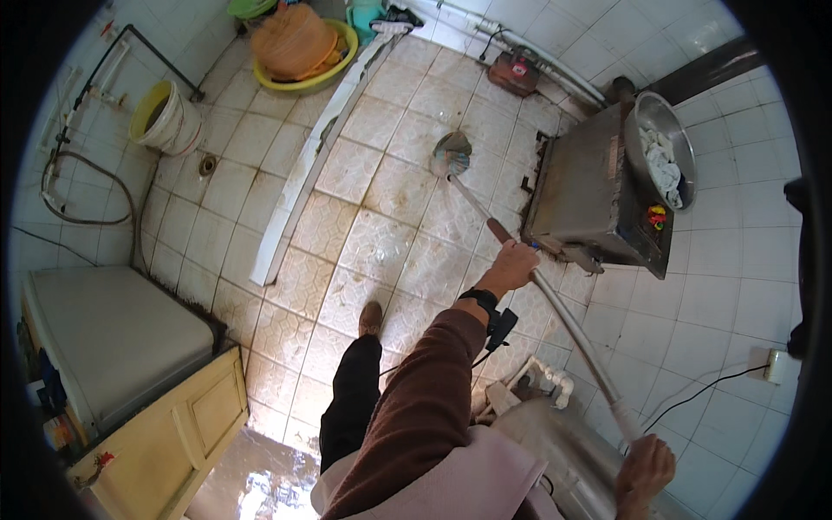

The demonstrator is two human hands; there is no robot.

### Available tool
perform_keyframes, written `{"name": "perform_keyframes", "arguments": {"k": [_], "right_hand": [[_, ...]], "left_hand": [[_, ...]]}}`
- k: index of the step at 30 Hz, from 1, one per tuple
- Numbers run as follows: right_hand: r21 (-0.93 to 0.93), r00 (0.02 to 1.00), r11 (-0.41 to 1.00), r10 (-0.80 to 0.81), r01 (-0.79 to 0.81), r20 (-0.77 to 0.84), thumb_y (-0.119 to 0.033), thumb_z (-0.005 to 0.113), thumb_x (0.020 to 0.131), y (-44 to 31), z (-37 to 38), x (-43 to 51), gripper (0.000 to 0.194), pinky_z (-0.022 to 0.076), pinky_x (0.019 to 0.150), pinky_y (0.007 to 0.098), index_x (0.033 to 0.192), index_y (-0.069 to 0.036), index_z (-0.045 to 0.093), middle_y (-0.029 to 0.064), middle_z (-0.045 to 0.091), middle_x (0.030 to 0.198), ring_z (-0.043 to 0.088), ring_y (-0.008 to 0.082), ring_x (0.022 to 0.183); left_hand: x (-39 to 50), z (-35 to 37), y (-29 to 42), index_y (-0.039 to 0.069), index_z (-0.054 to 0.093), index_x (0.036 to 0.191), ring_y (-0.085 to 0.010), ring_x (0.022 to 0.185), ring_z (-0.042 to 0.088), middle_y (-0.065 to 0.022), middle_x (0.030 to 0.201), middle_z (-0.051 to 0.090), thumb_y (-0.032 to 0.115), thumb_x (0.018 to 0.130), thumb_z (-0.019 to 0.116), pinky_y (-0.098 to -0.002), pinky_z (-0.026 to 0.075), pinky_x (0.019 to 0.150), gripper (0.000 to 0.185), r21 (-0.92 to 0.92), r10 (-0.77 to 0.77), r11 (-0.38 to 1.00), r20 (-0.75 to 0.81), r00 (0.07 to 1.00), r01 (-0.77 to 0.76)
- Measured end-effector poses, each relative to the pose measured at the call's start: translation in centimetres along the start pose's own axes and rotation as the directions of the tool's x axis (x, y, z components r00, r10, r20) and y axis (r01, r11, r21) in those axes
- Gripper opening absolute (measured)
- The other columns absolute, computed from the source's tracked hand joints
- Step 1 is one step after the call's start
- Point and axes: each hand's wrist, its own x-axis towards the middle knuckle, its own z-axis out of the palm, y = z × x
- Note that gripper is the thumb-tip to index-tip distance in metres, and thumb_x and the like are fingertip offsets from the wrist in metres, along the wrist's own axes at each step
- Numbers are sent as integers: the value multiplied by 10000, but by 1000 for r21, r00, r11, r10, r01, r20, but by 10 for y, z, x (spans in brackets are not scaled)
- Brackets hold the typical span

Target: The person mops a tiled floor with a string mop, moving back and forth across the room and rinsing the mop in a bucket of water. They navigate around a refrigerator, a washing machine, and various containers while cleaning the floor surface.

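My left hand [508, 268], at the end of a brown sleeve with a black wrist strap, grips the long metal handle [572, 322] of a mop near its middle, just behind a brown grip section. Around the upper end of the same handle my right hand [645, 467] is closed, low at the right. The handle slants down and away to the mop head [453, 156], a small dark greyish-green bundle resting on the wet tiled floor [383, 244]. My brown shoe [371, 318] stands on the tiles behind it.
A raised white curb [318, 149] crosses the floor at left. Beyond it stand a white bucket [170, 123] and a yellow basin [305, 81]. On the right are a metal stove [578, 175], a steel basin with cloths [676, 153] and a large metal tank [552, 442].
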Motion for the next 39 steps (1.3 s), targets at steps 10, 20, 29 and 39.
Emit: {"name": "perform_keyframes", "arguments": {"k": [10, 20, 29, 39], "right_hand": [[-140, 935, 926, -355, 351, -4, 4, 570, 484, 74, -48, 21, 363, 361, 621, 418, 832, 30, 470, 139, 454, 739, 451, 309, 675], [-288, 789, 758, -615, 586, -14, 54, 543, 502, 50, -90, 86, 327, 365, 664, 432, 817, 28, 457, 142, 440, 737, 441, 306, 697], [-118, 816, 807, -574, 578, 70, 46, 612, 402, 27, -71, 95, 368, 363, 574, 390, 717, -19, 434, 113, 442, 635, 460, 290, 617], [402, 749, 794, -587, 456, 309, -72, 589, 518, -52, 55, -22, 165, 379, 450, 406, 621, -80, 460, 99, 483, 579, 518, 296, 568]], "left_hand": [[-93, -33, 52, 92, 459, 693, -245, 804, 459, -59, 737, 457, 49, 590, 596, -384, 296, 765, 177, -147, -250, 965, -266, 931, 217], [-189, -78, 77, 86, 459, 713, -252, 759, 471, -57, 719, 466, 37, 568, 609, -351, 322, 703, 215, -179, -491, 865, -486, 723, 468], [-249, -81, 86, 84, 487, 701, -247, 807, 492, -65, 753, 506, 95, 615, 606, -359, 330, 742, 148, -166, -622, 780, -312, 718, 604], [-411, -59, 33, 152, 554, 677, -212, 724, 553, -27, 677, 547, 248, 638, 585, -366, 384, 684, 108, 257, -554, 810, 39, 832, 527]]}}
